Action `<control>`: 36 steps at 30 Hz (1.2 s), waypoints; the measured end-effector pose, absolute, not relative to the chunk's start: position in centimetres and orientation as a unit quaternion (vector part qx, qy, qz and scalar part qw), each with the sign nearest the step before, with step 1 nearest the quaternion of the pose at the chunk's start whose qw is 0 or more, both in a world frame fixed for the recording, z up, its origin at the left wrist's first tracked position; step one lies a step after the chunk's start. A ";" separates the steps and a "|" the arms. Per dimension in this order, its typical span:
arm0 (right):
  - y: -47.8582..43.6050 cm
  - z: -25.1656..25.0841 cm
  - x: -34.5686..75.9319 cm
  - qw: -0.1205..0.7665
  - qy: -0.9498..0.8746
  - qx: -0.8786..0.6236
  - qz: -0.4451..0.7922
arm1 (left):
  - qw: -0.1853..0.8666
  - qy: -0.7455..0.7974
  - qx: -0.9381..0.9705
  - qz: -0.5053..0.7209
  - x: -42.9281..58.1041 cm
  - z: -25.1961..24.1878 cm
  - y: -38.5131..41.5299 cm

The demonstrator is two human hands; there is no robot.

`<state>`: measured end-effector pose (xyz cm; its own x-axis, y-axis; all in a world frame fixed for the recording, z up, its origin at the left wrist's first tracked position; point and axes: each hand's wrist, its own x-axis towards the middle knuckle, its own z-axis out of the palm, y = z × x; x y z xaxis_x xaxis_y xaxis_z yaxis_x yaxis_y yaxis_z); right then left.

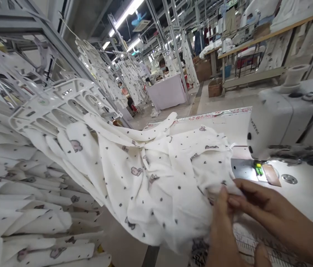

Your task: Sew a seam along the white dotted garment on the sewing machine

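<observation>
Leftmost, a stack of printed fabric pieces (28, 207) hangs in layers below a white plastic hanger frame (62, 105); the frame carries the upper end of a white printed garment (150, 178), which drapes rightward and down onto the sewing table (306, 193). Centre of view: the garment lies bunched (small grey motifs on white cloth), its right edge reaching the two hands. Left hand (225, 230): fingers curled closed on the cloth at the garment's lower right edge, thumb pointing upward. Right hand (264, 205): fingers extended to the left and pinched on the same edge, just beside the left thumb; both hands hold the cloth at the near side of the table. Right of the hands, a metal plate (245, 168) is lit under the sewing machine (289, 115); a small green part (258, 168) sits on the plate. Background: rows of hanging white pieces (128, 78) and a white-covered table (167, 91); seated people there are too small to describe.
</observation>
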<state>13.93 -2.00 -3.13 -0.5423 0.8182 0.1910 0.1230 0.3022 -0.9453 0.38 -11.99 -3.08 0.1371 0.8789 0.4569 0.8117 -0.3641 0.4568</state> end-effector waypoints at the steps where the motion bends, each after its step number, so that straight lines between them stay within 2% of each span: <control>1: -1.8 -2.9 13.8 0.345 -0.715 -0.326 0.513 | 0.073 0.561 0.749 0.344 -0.1 -3.0 -12.0; 3: -1.7 -2.2 13.6 0.350 -0.720 -0.313 0.512 | 0.089 0.577 0.704 0.403 -1.2 -2.0 -11.7; 6: -2.1 -1.4 13.5 0.368 -0.742 -0.288 0.480 | 0.056 0.539 0.705 0.458 -3.4 1.5 -10.1; 8: -2.4 -1.0 13.5 0.363 -0.753 -0.277 0.473 | 0.052 0.495 0.749 0.437 -4.8 4.3 -8.4; 11: -2.4 -0.9 13.8 0.346 -0.773 -0.270 0.459 | 0.201 0.425 0.820 0.327 -6.4 7.1 -5.0; 14: -2.2 -1.1 14.0 0.344 -0.782 -0.268 0.444 | 0.359 0.344 0.842 0.209 -7.3 7.7 -2.0; 17: -1.8 -1.5 14.0 0.335 -0.765 -0.293 0.465 | 0.418 0.337 0.819 0.200 -8.1 7.3 -0.3; 20: -1.4 -2.0 14.2 0.323 -0.739 -0.330 0.490 | 0.443 0.378 0.781 0.226 -9.0 6.6 0.0; 26: -1.0 -3.3 14.5 0.361 -0.730 -0.367 0.450 | 0.481 0.419 0.729 0.249 -9.7 4.4 -0.3; 32: -1.0 -4.0 14.6 0.345 -0.730 -0.338 0.483 | 0.366 0.413 0.782 0.289 -9.2 3.2 -0.5; 36: -1.0 -4.6 15.0 0.321 -0.715 -0.334 0.524 | 0.412 0.405 0.756 0.308 -9.0 3.1 -0.9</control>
